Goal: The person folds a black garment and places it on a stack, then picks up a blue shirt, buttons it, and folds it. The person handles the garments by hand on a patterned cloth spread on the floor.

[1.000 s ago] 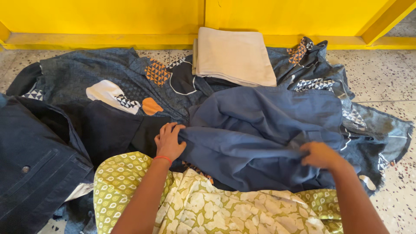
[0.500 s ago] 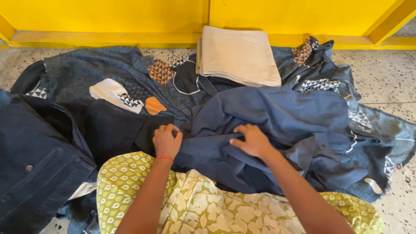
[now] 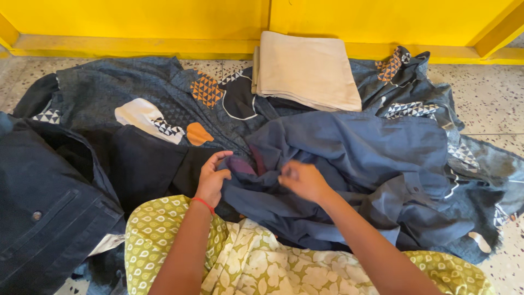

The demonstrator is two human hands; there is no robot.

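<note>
A crumpled blue-grey shirt (image 3: 371,164) lies on the floor in front of me. My left hand (image 3: 212,177), with a red thread at the wrist, grips its left edge, where a purple lining shows. My right hand (image 3: 303,180) pinches a fold of the same shirt near the middle, close to the left hand.
A folded beige cloth (image 3: 305,68) lies at the back by the yellow wall (image 3: 164,22). A dark patterned spread (image 3: 136,104) covers the floor. A dark denim garment (image 3: 38,213) is at the left. Green printed fabric (image 3: 245,262) covers my lap. Speckled floor (image 3: 491,93) shows at the right.
My right hand has moved from the shirt's right side leftward to its middle, close to the left hand, bunching the fabric. The left hand lifted the edge slightly.
</note>
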